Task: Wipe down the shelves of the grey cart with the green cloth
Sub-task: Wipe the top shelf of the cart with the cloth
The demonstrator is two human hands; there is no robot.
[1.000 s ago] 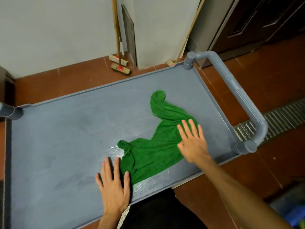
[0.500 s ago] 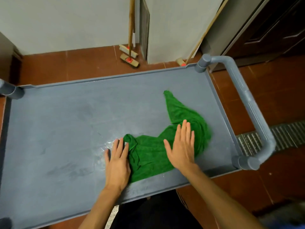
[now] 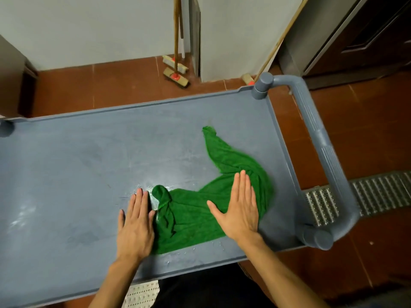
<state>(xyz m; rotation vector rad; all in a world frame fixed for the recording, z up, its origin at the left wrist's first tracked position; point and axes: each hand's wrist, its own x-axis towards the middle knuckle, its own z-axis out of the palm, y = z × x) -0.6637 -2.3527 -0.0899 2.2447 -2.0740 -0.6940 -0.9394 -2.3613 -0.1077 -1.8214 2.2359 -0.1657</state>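
The green cloth (image 3: 195, 216) lies spread and wrinkled on the right half of the grey cart's top shelf (image 3: 73, 165), one corner trailing toward the far side. My right hand (image 3: 239, 210) presses flat on the cloth with straight fingers. My left hand (image 3: 136, 223) lies flat on the cloth's left edge, fingers straight, partly on the bare shelf. A wet sheen shows on the shelf around the cloth.
The cart's grey tubular handle (image 3: 320, 147) runs along the right end. Two brooms (image 3: 175, 72) lean against the white wall beyond the cart, and a third broomstick (image 3: 278, 41) leans at the right. A metal floor drain grate (image 3: 375, 194) lies right of the cart on red tiles.
Both hands slid forward over the shelf, the left one coming onto the cloth's left edge. The cloth shifted slightly and my view moved closer over the cart.
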